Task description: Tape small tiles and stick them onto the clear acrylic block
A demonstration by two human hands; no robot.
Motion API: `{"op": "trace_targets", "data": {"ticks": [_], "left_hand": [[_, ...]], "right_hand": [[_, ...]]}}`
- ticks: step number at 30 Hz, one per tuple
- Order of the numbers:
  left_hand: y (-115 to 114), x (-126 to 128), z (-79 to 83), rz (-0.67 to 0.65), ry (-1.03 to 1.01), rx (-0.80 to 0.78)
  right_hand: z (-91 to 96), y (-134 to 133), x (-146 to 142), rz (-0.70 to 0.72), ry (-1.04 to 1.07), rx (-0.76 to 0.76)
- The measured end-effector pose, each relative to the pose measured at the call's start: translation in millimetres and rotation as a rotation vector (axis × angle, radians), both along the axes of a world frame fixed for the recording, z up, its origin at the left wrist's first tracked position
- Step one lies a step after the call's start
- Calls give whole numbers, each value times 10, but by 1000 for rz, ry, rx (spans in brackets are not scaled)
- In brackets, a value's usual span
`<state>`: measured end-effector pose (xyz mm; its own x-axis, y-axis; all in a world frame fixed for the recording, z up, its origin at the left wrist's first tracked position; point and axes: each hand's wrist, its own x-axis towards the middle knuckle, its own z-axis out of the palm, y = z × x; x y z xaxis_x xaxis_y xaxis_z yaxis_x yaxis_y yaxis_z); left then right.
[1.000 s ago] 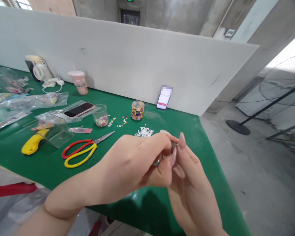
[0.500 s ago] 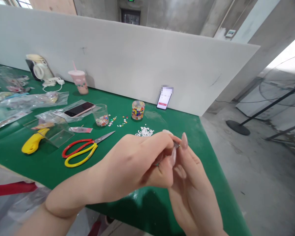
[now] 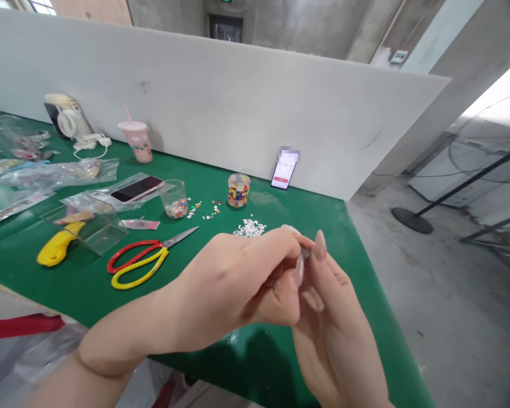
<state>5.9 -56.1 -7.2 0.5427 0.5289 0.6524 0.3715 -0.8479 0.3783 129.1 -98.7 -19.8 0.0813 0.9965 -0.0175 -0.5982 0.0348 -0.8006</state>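
Observation:
My left hand (image 3: 238, 277) is closed, its fingertips pinched together against my right hand (image 3: 331, 306). Between the fingertips shows a small grey piece (image 3: 306, 253), mostly covered, too small to name. The right hand's fingers are also bent in around it, thumb and finger meeting the left ones. Just beyond the hands lies a heap of small white tile pieces (image 3: 253, 227) on the green table. Behind the heap stands a clear round cup covered with coloured mosaic tiles (image 3: 238, 191). Left of that, a clear plastic cup (image 3: 173, 195) holds small coloured pieces, with several scattered beside it.
Scissors with red and yellow handles (image 3: 147, 262) lie left of my hands, near a yellow-handled tool (image 3: 59, 245) and a clear plastic stand (image 3: 106, 232). Farther back are a phone (image 3: 136, 189), a pink drink cup (image 3: 136, 141) and a propped phone (image 3: 283, 173) against the white partition (image 3: 221, 102).
Both hands stay almost in place. The right fingertip has shifted very slightly at the small grey piece.

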Motion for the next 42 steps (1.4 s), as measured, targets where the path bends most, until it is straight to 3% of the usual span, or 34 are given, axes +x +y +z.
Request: {"op": "trace_targets", "data": {"ticks": [13, 32, 42], "left_hand": [[-3, -60, -48, 54, 20, -24], [86, 11, 50, -75, -29, -223], [106, -4, 38, -86, -13, -222]], "right_hand": [[-12, -26, -7, 27, 15, 25], [-67, 29, -1, -13, 30, -33], [-85, 37, -5, -24, 25, -31]]}}
